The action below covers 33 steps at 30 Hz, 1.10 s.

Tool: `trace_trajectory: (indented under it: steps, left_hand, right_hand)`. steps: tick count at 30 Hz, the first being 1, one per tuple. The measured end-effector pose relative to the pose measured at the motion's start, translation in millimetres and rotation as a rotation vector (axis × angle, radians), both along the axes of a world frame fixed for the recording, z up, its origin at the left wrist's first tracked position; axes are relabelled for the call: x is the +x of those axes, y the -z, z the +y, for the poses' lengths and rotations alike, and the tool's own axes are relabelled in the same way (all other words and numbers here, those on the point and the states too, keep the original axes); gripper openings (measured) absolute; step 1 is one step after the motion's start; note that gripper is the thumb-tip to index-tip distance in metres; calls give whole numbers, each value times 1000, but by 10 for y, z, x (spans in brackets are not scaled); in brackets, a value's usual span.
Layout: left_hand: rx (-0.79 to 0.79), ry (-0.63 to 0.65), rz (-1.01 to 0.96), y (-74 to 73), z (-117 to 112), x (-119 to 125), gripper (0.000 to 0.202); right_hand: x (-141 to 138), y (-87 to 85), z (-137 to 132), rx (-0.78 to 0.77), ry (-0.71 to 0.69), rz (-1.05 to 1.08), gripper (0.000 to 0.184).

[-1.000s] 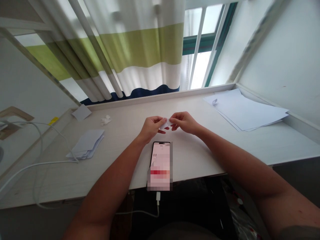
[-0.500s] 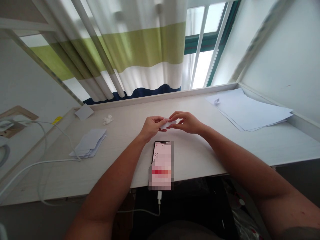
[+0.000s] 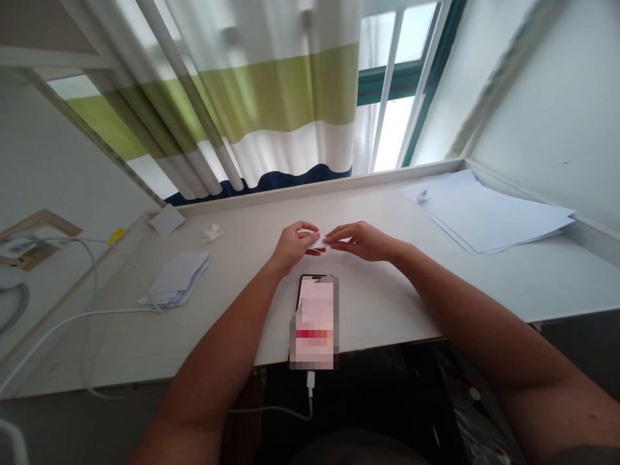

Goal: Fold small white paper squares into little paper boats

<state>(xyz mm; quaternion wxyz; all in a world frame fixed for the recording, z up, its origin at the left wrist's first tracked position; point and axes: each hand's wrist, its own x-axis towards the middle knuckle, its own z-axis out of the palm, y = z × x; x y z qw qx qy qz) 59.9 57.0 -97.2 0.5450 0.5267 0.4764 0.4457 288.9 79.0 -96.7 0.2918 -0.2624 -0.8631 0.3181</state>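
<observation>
Grasping a small white paper (image 3: 317,245) in the left hand (image 3: 292,248), with the thumb on the upper face, lower fingers beneath, and forefinger arched above, apart from the thumb. At the right end of this paper, reaching with the fingertips of the right hand (image 3: 361,241), forefinger and thumb only a little parted; at the edge of the paper, but impossible to tell whether pinching it or only touching. Over the desk (image 3: 382,303), with both hands close together, just beyond the phone (image 3: 314,310). Lying at the front edge, with a pinkish screen mostly pixelated and a white cable (image 3: 310,380) plugged into the near end. To the left, a stack of small papers (image 3: 179,278); farther back, a crumpled tissue (image 3: 210,234) and a square paper (image 3: 167,221). To the right, large white sheets (image 3: 494,210), overlapping, with a crumpled scrap (image 3: 423,196) near their left corner. Behind, a striped curtain (image 3: 285,84).
</observation>
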Motion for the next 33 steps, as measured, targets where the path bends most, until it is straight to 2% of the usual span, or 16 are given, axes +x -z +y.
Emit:
trace_trajectory:
  steps: [5,11,20,27,33]
  left_hand:
    - [-32,35,2,-27,1,-40,21]
    - [-39,75,-4,-11,24,-67,21]
    - [-28,171,4,-2,37,-113,32]
    - [-55,226,151,-17,-1,-119,35]
    - [-31,210,77,-36,-1,-106,35]
  right_hand:
    - [28,8,16,-67,-36,2,36]
    - [39,-24,12,-41,-56,9,27]
    - [73,-69,-3,-148,-48,-33,30]
    - [94,-93,-1,-238,-67,-71,33]
    - [125,-114,18,-271,-90,-103,36]
